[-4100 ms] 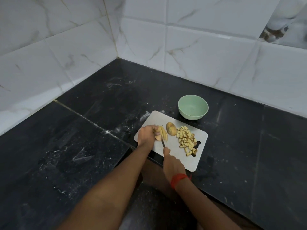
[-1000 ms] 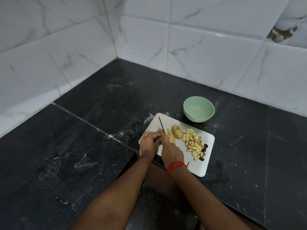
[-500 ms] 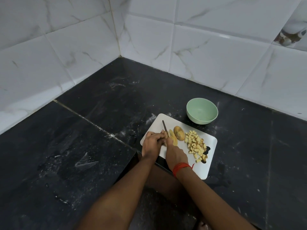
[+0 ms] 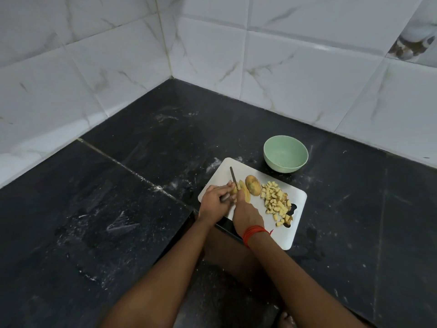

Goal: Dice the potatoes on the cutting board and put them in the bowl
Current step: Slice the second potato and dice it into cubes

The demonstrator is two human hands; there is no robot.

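On cutting board (image 4: 279,235), knife (image 4: 233,176) at potato (image 4: 245,192)

The right hand (image 4: 247,215) is now sitting farther up the cutting board (image 4: 293,233), close against the left hand (image 4: 214,201), and is pushing the knife (image 4: 233,176) through the potato slices (image 4: 245,191), so the blade is sticking out on their far side instead of the near side

White tiles (image 4: 295,67) with grey veins cover two walls, which meet in a far corner (image 4: 168,55). One tile at the far right has a brown picture (image 4: 411,46). Below lies a black stone counter (image 4: 94,233), with white dusty marks and a pale joint (image 4: 123,165) at the left.
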